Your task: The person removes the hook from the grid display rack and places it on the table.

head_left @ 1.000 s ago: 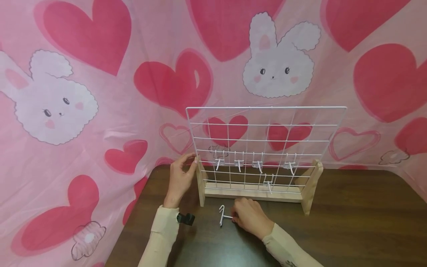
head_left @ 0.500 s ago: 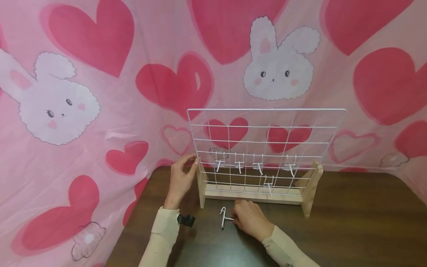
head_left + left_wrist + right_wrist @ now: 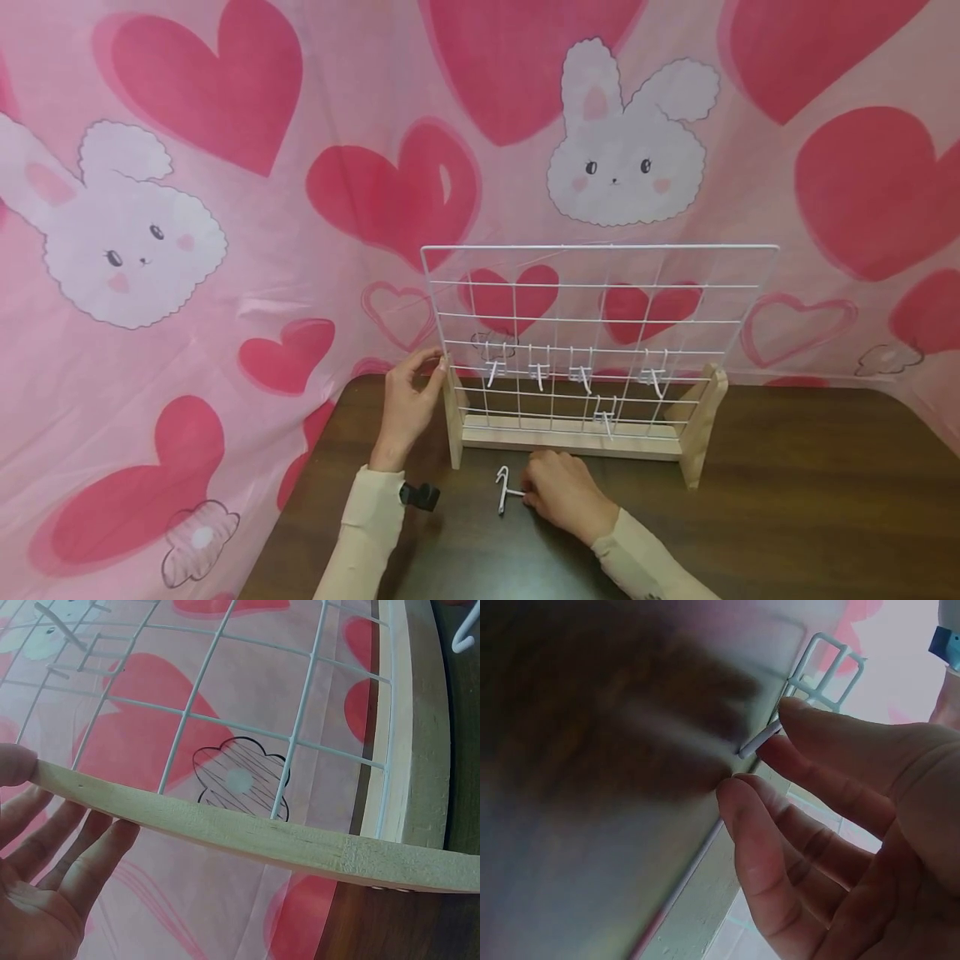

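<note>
A white wire grid (image 3: 600,247) stands in a pale wooden base. My left hand (image 3: 407,396) holds the base's left upright (image 3: 453,421); in the left wrist view the thumb lies on one side of that upright (image 3: 217,823) and the fingers on the other. Just in front of the base, my right hand (image 3: 567,493) pinches the prong of a loose white wire hook (image 3: 502,492). Seen from the right wrist, thumb and finger grip the prong (image 3: 762,738) near its tip, with the hook's double loop beyond. Whether the hook touches the table is unclear.
Several white hooks hang on the grid: a row along one wire, including one further right (image 3: 654,377), and one lower down (image 3: 604,415). The right upright (image 3: 703,425) stands on the dark wooden table (image 3: 817,492). A pink printed cloth (image 3: 517,192) hangs behind.
The head view has tilted slightly, so the scene sits a little lower. Both hands keep their places and their holds; the loose hook has turned very slightly.
</note>
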`<action>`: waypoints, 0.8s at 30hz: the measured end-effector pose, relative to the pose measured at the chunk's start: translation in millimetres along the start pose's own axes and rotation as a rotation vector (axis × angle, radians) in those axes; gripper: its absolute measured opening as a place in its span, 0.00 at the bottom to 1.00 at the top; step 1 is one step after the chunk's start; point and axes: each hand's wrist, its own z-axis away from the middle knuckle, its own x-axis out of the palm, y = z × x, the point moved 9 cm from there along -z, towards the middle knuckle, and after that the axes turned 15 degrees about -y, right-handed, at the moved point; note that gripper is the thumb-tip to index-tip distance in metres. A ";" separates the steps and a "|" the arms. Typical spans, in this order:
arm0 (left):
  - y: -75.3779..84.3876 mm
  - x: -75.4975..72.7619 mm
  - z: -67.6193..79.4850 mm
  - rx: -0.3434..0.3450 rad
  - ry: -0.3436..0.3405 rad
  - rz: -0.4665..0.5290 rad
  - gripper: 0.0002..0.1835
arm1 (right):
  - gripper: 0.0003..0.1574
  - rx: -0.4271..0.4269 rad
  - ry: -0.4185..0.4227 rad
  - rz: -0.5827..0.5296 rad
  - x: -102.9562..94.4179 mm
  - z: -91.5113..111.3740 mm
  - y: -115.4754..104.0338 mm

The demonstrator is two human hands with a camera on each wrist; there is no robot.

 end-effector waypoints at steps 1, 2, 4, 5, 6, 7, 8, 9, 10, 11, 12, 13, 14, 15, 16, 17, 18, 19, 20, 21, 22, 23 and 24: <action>-0.2 -0.1 0.1 -0.001 0.001 -0.004 0.11 | 0.10 -0.002 0.004 -0.002 -0.5 0.3 -0.5; -0.4 -0.1 0.2 -0.002 0.002 -0.007 0.11 | 0.10 -0.005 0.008 -0.003 -1.1 0.3 -1.0; -0.9 -0.2 0.1 -0.002 0.002 -0.012 0.11 | 0.10 -0.013 0.020 -0.002 -2.4 0.4 -2.2; -1.0 -0.3 0.1 -0.001 0.002 -0.014 0.11 | 0.10 -0.017 0.029 0.001 -3.5 0.4 -2.8; -1.2 -0.3 -0.1 0.000 0.002 -0.015 0.11 | 0.10 -0.021 0.039 0.004 -5.0 0.4 -3.7; -1.1 -0.4 -0.1 0.002 0.003 -0.015 0.11 | 0.10 -0.024 0.048 0.004 -6.4 0.3 -4.2; -0.9 -0.5 -0.2 0.006 0.003 -0.014 0.11 | 0.10 -0.026 0.057 0.008 -8.0 0.2 -4.9; -0.8 -0.5 -0.2 0.008 0.003 -0.013 0.10 | 0.10 -0.028 0.066 0.014 -9.5 0.2 -5.6; -0.7 -0.6 -0.3 0.010 0.003 -0.012 0.10 | 0.10 -0.030 0.076 0.018 -11.1 0.3 -6.4; -0.7 -0.7 -0.3 0.012 0.003 -0.011 0.10 | 0.10 -0.032 0.085 0.020 -12.7 0.5 -7.5; -0.7 -0.7 -0.3 0.012 0.003 -0.009 0.10 | 0.09 -0.036 0.094 0.022 -14.2 0.7 -8.7; -0.7 -0.7 -0.4 0.011 0.002 -0.007 0.10 | 0.10 -0.040 0.101 0.025 -15.4 1.0 -9.6; -0.9 -0.6 -0.5 0.011 0.003 -0.006 0.10 | 0.10 -0.045 0.111 0.028 -16.9 1.3 -10.6; -1.0 -0.5 -0.5 0.011 0.004 -0.005 0.10 | 0.11 -0.053 0.122 0.030 -18.4 1.8 -11.9; -1.3 -0.5 -0.6 0.012 0.005 -0.004 0.10 | 0.11 -0.061 0.134 0.032 -20.2 2.5 -13.3; -1.2 -0.5 -0.6 0.011 0.006 -0.003 0.10 | 0.13 -0.070 0.145 0.032 -22.2 3.2 -14.9; -1.1 -0.5 -0.6 0.011 0.006 -0.002 0.11 | 0.13 -0.080 0.160 0.033 -24.1 4.0 -16.5; -1.1 -0.5 -0.5 0.012 0.006 -0.002 0.11 | 0.14 -0.090 0.175 0.034 -26.4 4.9 -18.0; -0.9 -0.5 -0.6 0.014 0.005 -0.003 0.11 | 0.14 -0.100 0.192 0.034 -29.0 6.0 -19.7; -0.8 -0.5 -0.5 0.013 0.004 -0.003 0.11 | 0.14 -0.112 0.211 0.037 -31.7 7.4 -21.6; -0.7 -0.5 -0.5 0.011 0.003 -0.004 0.11 | 0.13 -0.123 0.230 0.036 -34.6 8.7 -23.3; -0.4 -0.5 -0.5 0.009 0.002 -0.006 0.10 | 0.12 -0.134 0.249 0.035 -37.5 10.1 -25.0; -0.5 -0.4 -0.5 0.007 0.002 -0.007 0.10 | 0.12 -0.144 0.268 0.036 -40.2 11.4 -26.7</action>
